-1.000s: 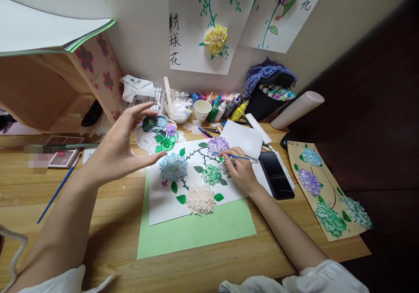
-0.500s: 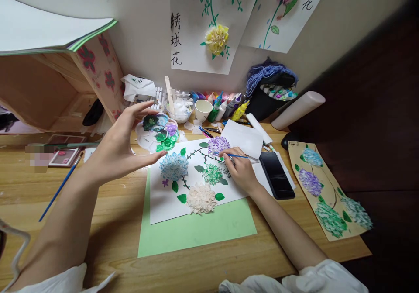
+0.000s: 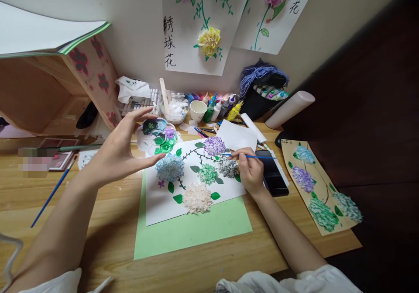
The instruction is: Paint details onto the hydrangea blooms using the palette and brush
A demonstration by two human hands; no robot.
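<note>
My left hand (image 3: 119, 146) is curved around a white paint palette (image 3: 144, 142) with green, purple, blue and dark paint, thumb at its near edge and fingers at its far edge. In my right hand (image 3: 250, 170) a thin blue paintbrush (image 3: 264, 157) is pinched, its tip pointing left over the picture. A white sheet (image 3: 160, 208) carries raised flowers: purple (image 3: 214, 146), blue (image 3: 170, 167), green (image 3: 208, 174), grey (image 3: 228, 166) and cream (image 3: 197, 198), with painted leaves and stems. The brush tip is between the purple and grey flowers.
Under the sheet lies green paper (image 3: 193, 236). A phone (image 3: 275, 181) is right of my right hand. Behind stand a paper cup (image 3: 198, 111), a tub of white material (image 3: 176, 109) and paint bottles (image 3: 216, 109). A flower card (image 3: 314, 153) lies right; another brush (image 3: 54, 192) left.
My right hand has drawn back to the right with the paintbrush, uncovering the grey flower. The view has shifted slightly; my left hand keeps its curved pose by the palette.
</note>
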